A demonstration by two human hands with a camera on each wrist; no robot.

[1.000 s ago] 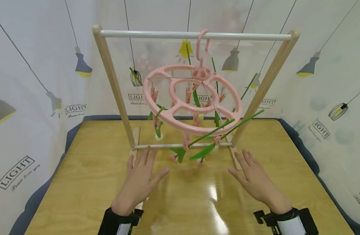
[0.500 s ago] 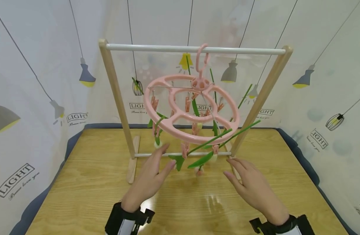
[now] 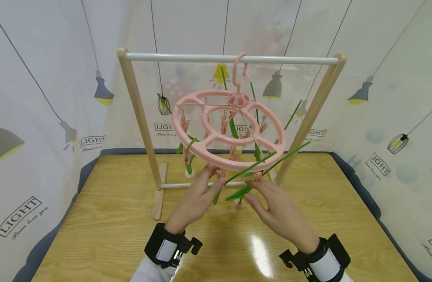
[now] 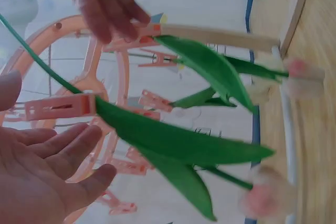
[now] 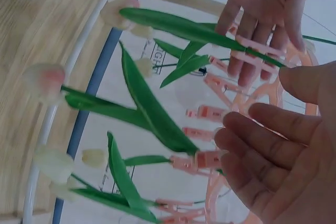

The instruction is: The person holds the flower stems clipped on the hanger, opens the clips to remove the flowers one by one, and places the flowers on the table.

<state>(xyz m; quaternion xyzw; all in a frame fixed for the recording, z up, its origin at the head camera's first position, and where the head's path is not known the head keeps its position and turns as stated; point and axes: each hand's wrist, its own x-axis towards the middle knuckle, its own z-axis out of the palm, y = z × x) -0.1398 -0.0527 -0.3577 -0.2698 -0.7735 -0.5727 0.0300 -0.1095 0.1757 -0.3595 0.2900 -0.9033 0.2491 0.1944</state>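
Observation:
A round pink clip hanger (image 3: 216, 159) hangs by its hook from the white top bar of a wooden rack. Artificial tulips dangle from its clips, flower heads down. My left hand (image 3: 193, 199) reaches to a front clip (image 4: 60, 106); its thumb and spread fingers stand either side of the clip, with a gap showing. That clip bears a tulip with a long green leaf (image 4: 184, 142). My right hand (image 3: 281, 209) is at the front right, fingers loosely bent beside another clip (image 5: 209, 159) and its tulip (image 5: 44, 82), not pinching it.
The rack has slanted wooden posts (image 3: 140, 117) and a low white crossbar (image 3: 175, 185). It stands on a wood-grain table (image 3: 106, 219). Long green stems (image 3: 290, 156) stick out to the right of the hanger. Behind hangs a curtain (image 3: 187, 31) printed with lamps.
Both hands have moved inward and forward, from either side of the rack's front to the hanger's front clips. The hanger stays on the bar.

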